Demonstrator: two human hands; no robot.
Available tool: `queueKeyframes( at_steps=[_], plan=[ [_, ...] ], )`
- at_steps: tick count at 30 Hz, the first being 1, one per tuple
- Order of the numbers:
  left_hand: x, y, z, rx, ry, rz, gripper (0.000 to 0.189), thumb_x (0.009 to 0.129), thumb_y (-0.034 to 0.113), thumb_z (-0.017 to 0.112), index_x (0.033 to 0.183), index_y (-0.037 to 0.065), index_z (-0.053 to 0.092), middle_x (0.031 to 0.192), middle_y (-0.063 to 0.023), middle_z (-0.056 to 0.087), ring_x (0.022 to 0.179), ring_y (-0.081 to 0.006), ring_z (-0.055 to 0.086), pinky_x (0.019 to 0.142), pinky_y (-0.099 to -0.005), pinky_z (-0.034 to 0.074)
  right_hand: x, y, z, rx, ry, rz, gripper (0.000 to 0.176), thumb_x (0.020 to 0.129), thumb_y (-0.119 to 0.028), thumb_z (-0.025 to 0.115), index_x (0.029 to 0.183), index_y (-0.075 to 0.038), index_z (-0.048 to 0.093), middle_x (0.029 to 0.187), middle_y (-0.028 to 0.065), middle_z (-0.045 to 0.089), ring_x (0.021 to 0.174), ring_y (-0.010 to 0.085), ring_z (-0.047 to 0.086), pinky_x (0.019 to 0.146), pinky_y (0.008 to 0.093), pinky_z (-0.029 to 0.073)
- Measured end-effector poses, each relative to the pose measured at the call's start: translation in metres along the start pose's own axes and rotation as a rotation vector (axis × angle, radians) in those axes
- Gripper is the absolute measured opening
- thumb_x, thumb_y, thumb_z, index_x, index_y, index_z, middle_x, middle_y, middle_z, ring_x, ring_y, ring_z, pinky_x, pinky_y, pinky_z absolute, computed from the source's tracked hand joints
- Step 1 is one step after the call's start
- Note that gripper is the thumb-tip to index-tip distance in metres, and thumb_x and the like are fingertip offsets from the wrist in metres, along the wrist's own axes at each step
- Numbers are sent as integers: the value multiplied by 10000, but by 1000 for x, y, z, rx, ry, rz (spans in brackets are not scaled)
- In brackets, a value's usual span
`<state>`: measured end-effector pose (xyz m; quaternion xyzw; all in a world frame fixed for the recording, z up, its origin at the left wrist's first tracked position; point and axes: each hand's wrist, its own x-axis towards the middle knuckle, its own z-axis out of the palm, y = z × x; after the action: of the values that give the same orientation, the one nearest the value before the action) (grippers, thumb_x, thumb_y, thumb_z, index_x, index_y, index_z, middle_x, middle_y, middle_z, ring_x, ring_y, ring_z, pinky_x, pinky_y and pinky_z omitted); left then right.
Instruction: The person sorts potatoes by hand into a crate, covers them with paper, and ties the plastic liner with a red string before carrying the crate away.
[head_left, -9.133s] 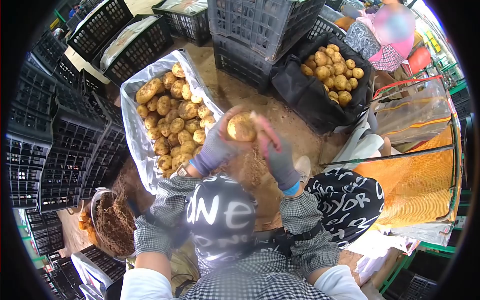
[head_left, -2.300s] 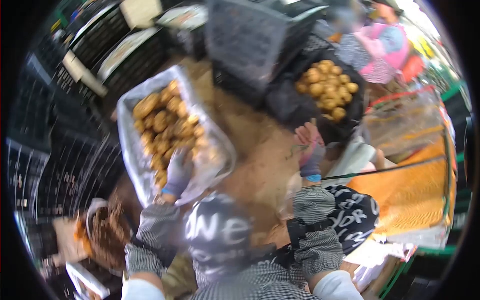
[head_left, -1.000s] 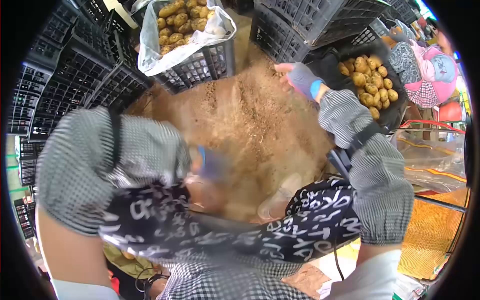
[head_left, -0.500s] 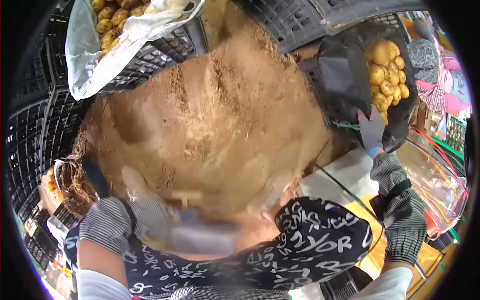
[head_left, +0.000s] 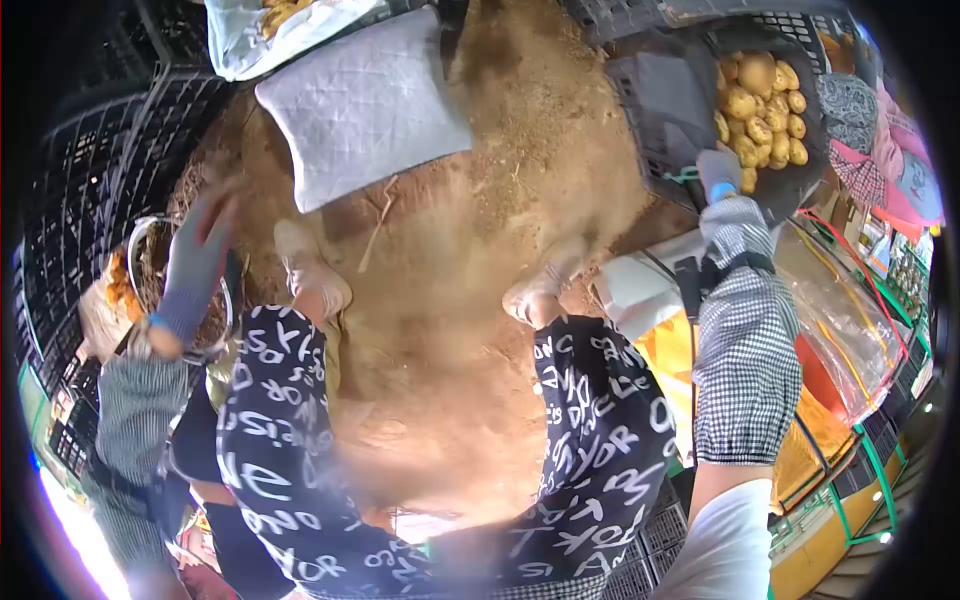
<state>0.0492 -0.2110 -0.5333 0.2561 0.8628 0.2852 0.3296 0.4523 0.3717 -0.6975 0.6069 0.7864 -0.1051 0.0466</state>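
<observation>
My right hand, in a grey glove, grips the near edge of a black plastic liner. Yellow potatoes lie in a heap in the lined crate. My left hand, gloved as well, is raised at the left with its fingers apart and holds nothing. Its fingertips are smeared by motion. Beneath it is a round pail with brown stringy stuff inside, partly hidden by the hand. A grey quilted cushion is ahead of my feet, beside the left crates, apart from both hands.
Black crates stack up along the left. A white bag with potatoes is at the upper left. Bare brown soil lies between my shoes. An orange box and clear plastic are at the right.
The grey item near my left hand and lap has moved forward and shows as a cushion by the crates. My left hand has let go and moved left. The right hand stays at the liner.
</observation>
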Motion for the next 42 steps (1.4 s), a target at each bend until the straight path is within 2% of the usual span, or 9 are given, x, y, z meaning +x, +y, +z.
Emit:
queueKeyframes(
  at_steps=[3,7,10,19,23,27,29,31,42],
  plan=[
    [-89,-48,-9,-33,21,-177,282,958,151,527,1196,27,617,1151,-97,648,1084,-200,598,975,-309,430,-33,-12,28,69,-46,-28,290,889,-210,521,712,-30,663,679,183,643,624,315,642,606,409,497],
    [-115,-3,45,118,-31,-168,313,901,188,596,1195,81,624,1177,-148,618,1123,-287,579,974,-350,441,-158,-96,1,-186,-135,-102,223,780,-139,509,899,-42,671,975,194,673,982,395,624,844,451,486],
    [-108,56,108,121,-107,164,466,805,145,629,1265,102,572,1271,-137,564,1224,-318,501,1040,-403,392,-251,-105,4,35,-122,-121,221,776,-124,504,914,-44,658,947,218,665,951,405,622,822,466,484],
    [-176,86,272,589,-155,731,718,740,215,671,1408,121,424,1435,-132,420,1402,-348,270,1172,-482,169,-471,-2,43,125,-293,-465,248,800,-94,498,1003,-54,636,919,185,650,849,387,620,759,479,490],
    [-255,27,350,920,-351,579,482,745,302,669,1177,126,550,1064,-54,570,1164,-240,498,1158,-461,198,-555,91,65,256,-171,-629,324,775,-70,539,1084,-82,636,951,151,649,847,369,613,761,457,485],
    [-310,18,395,691,-124,474,303,728,204,668,1009,143,570,928,-51,550,977,-242,550,1084,-445,288,-576,124,14,355,-194,-728,395,734,-52,593,1123,-113,634,943,129,648,849,345,605,771,436,479],
    [-309,10,402,715,-25,566,266,719,210,669,956,143,569,890,-44,554,933,-241,562,1016,-443,344,-587,146,64,889,-61,-605,398,721,-61,611,1113,-123,635,924,113,651,820,332,607,752,425,488],
    [-309,2,404,761,29,640,261,713,209,673,945,146,572,871,-40,559,922,-239,565,1005,-440,353,-567,154,49,414,-79,-862,398,715,-61,612,1108,-122,637,923,107,653,808,328,610,739,415,495],
    [-324,-6,431,717,354,624,120,685,172,638,790,131,681,794,-82,642,886,-269,617,993,-400,368,-574,159,74,441,122,-903,298,741,-163,657,1030,-92,646,956,117,659,863,329,638,758,424,514]
  ],
)
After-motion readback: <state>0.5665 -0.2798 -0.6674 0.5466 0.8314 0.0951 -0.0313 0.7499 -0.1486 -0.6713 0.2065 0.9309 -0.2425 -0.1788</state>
